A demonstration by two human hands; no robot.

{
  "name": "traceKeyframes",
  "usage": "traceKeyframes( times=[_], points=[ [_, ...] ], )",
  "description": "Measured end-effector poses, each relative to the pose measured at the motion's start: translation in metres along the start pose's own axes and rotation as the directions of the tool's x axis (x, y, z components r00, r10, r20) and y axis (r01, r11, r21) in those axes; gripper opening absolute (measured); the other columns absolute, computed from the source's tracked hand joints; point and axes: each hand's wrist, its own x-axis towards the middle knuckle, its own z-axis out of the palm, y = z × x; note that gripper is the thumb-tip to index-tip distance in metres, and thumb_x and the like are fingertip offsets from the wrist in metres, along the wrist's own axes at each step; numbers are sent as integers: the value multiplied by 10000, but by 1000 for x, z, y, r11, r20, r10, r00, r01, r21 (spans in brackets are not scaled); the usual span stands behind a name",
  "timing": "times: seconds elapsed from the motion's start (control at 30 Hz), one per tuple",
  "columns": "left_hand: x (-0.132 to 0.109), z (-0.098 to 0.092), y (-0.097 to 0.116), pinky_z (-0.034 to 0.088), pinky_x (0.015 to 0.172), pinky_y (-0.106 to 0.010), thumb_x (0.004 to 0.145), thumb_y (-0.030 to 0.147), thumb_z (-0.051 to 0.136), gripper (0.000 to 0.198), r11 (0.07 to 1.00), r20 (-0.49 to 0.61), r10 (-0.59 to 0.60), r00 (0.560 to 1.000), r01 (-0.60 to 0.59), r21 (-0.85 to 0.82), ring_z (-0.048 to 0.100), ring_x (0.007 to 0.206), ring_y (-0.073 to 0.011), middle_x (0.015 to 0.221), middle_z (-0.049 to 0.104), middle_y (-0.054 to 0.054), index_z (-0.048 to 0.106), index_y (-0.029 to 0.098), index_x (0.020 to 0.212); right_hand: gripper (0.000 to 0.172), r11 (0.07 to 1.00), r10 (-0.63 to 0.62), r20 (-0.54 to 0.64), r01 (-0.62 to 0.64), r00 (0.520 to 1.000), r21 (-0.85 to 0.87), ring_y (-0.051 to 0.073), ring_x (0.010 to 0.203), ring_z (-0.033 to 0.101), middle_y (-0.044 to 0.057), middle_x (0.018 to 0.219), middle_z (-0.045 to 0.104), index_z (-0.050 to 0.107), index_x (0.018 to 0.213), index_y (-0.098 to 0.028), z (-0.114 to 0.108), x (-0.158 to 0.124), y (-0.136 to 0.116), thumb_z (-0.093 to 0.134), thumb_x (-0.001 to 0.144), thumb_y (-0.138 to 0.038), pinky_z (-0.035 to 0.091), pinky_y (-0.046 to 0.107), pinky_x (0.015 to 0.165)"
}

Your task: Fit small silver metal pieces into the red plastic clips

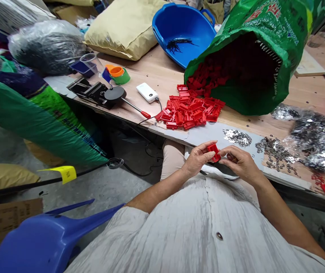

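Between thumb and fingers, my left hand [198, 159] grips a small red plastic part [214, 152] just in front of the table edge. My right hand [240, 161] is at the part's right side, its thumb and fingers pinched together; whatever lies in that pinch is too small to make out. Beyond the hands, a heap of similar red plastic parts [189, 110] spills out of a green woven sack [286, 72] lying on its side. Small shiny metal pieces [237, 137] lie on a grey sheet to the right, with a darker pile of metal pieces [277, 151] beside them.
A hand press [94, 93] with a red-tipped lever stands left on the wooden table, near a white power bank [147, 92]. A blue basin [185, 34] and a stuffed tan sack [122, 28] are behind. Bagged metal pieces [316, 136] lie right; a blue plastic chair [37, 239] stands lower left.
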Motion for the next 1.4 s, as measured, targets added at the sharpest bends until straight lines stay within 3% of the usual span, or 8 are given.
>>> traceKeyframes(
  times=[0.2, 0.37, 0.6, 0.7, 0.83, 1.0, 1.2, 1.4],
  points=[
    [2, -1, -2, 519, 769, -278, 721, 318, 794, 547, 1000, 34, -3, 999, 3, -2, 680, 867, -167, 1015, 724, -81, 641, 201, 1233, 268, 960, 248, -14, -243, 969, 142, 128, 645, 479, -2, 849, 599, 585, 1040, -245, 1, -12, 7, 662, 856, -424, 402, 268, 586],
    [3, 3, -4, 503, 830, -286, 719, 288, 799, 493, 997, 48, 47, 998, -49, 56, 662, 910, -167, 1003, 726, -66, 662, 197, 1184, 252, 915, 315, 5, -305, 949, 265, 131, 685, 465, -16, 810, 543, 534, 915, -236, 7, -10, 6, 650, 859, -453, 389, 264, 626],
    [4, 7, -3, 492, 865, -283, 701, 265, 817, 446, 984, 90, 116, 989, -127, 127, 653, 903, -151, 983, 711, -43, 660, 186, 1111, 367, 824, 389, 30, -362, 921, 436, 114, 664, 445, -39, 772, 468, 476, 819, -228, 11, -1, 4, 732, 766, -484, 393, 245, 610],
    [7, 3, -4, 493, 894, -297, 701, 273, 820, 456, 975, 109, 143, 984, -159, 154, 659, 930, -157, 1040, 698, -55, 627, 180, 1103, 370, 862, 364, 52, -357, 930, 360, 138, 743, 505, -6, 882, 532, 553, 1002, -237, 7, -3, 10, 714, 783, -488, 438, 270, 670],
    [17, -8, -4, 492, 911, -302, 718, 259, 803, 428, 932, 128, 215, 968, -242, 269, 647, 965, -153, 1117, 675, -76, 590, 177, 1080, 399, 961, 270, -11, -269, 963, 66, 190, 920, 552, 63, 1025, 566, 567, 1286, -247, 2, -7, 20, 493, 946, -442, 460, 338, 825],
    [35, -23, -1, 487, 908, -285, 723, 213, 773, 362, 759, 158, 250, 955, -295, 581, 640, 939, -149, 1045, 685, -56, 600, 167, 1038, 348, 955, 208, -82, -221, 975, -198, 188, 781, 590, 65, 895, 615, 645, 1224, -217, 8, -9, 27, 456, 966, -355, 479, 332, 738],
    [47, -26, 6, 471, 957, -287, 756, 179, 714, 381, 472, 258, 192, 947, -320, 822, 649, 1025, -182, 1117, 700, -67, 646, 166, 1131, 200, 936, 152, -120, -182, 981, -303, 191, 793, 660, 50, 961, 721, 692, 1048, -232, 13, -6, 36, 548, 925, -297, 498, 325, 737],
    [51, -28, 9, 475, 945, -269, 753, 167, 711, 373, 429, 315, 157, 936, -352, 832, 660, 1028, -177, 1132, 710, -65, 667, 165, 1124, 175, 940, 91, -98, -118, 991, -320, 193, 843, 676, 54, 954, 722, 703, 1006, -218, 13, -1, 40, 557, 917, -252, 513, 328, 774]
  ],
)
